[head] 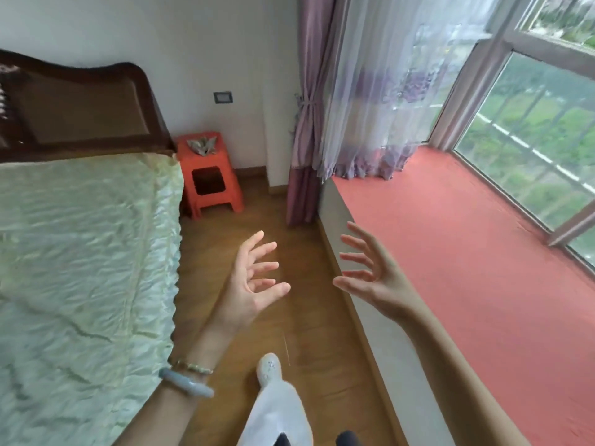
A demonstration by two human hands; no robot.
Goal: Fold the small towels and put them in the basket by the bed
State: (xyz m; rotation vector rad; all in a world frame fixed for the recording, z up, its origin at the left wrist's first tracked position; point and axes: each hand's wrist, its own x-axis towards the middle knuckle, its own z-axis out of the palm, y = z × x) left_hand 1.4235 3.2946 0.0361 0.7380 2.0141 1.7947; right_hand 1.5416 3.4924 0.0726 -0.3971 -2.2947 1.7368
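possible towel (pixel 202 145) well beyond left hand (pixel 249 292), right hand (pixel 375 280), fingers spread.

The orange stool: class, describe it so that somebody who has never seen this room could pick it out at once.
Find the bed with its pale green cover and dark headboard. Beside the headboard end, between bed and purple curtain, the stool stands on the wooden floor. It is the only small bright orange piece there, with crumpled grey cloth on top.

The bed (pixel 80 268) lies left, the stool (pixel 209 175) beside its headboard (pixel 80 114), the window ledge (pixel 467 268) right.
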